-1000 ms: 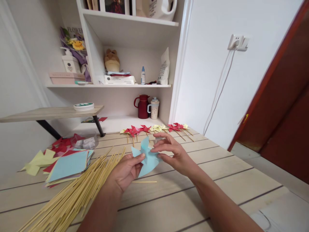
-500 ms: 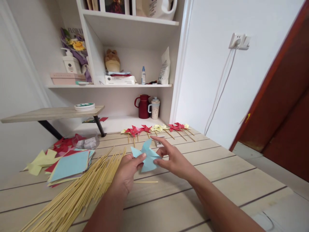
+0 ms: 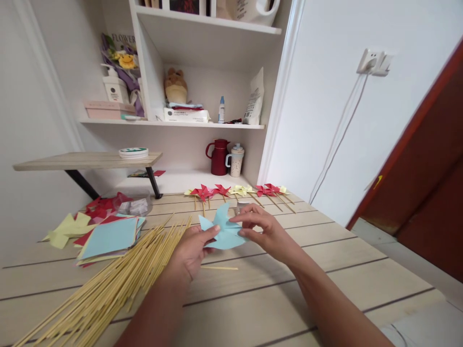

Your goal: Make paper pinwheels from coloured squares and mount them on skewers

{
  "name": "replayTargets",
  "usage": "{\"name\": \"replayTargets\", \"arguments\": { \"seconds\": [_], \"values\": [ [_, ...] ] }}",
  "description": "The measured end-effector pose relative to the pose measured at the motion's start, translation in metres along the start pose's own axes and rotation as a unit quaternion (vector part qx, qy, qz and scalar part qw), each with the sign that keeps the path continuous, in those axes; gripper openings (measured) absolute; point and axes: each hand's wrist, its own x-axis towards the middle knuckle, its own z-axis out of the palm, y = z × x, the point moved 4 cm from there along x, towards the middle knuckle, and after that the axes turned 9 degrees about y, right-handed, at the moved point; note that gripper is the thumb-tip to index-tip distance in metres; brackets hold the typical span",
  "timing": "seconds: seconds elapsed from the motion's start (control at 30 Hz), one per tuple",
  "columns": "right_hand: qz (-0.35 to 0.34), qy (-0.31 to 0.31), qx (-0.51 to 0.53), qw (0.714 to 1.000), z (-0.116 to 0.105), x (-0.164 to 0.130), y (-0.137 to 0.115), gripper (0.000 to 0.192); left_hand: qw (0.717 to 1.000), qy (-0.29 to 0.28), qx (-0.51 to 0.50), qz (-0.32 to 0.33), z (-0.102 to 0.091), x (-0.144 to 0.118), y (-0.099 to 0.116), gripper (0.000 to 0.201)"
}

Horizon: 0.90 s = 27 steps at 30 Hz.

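Left hand [image 3: 193, 250] pinching the near-left edge of a light blue paper pinwheel [image 3: 222, 231], thumb on top, fingers curled under; right hand [image 3: 265, 231] gripping its right side, fingertips closed on a folded flap near the centre. Pinwheel held just above the wooden table [image 3: 325, 270], between both hands, tilted slightly toward the camera. Loose bamboo sticks [image 3: 119, 284] fanned out left of the hands, stack of coloured paper squares [image 3: 108, 236] beyond them, row of finished red and yellow pinwheels [image 3: 238, 192] at the far edge.

Single head-worn view, forward and down, close over the table [image 3: 325, 270].
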Motion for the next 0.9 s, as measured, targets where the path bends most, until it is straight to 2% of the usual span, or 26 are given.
{"name": "replayTargets", "arguments": {
  "seconds": [0.13,0.33,0.63,0.9],
  "values": [
    [-0.009,-0.008,0.008,1.0,-0.001,0.0,-0.001,0.021,1.0,0.004,-0.02,-0.017,-0.003,0.002,0.0,0.031],
    [-0.043,-0.012,-0.003,0.999,0.001,0.0,-0.003,0.008,0.999,-0.032,-0.033,-0.009,0.002,0.002,-0.002,0.034],
    [0.001,-0.005,0.019,1.0,0.007,0.0,0.002,0.008,0.997,-0.061,-0.044,0.006,0.014,-0.016,0.004,0.039],
    [0.038,0.019,0.03,0.999,0.011,0.001,0.007,0.012,0.998,-0.012,-0.001,0.054,0.015,-0.022,0.008,0.03]
  ]
}}
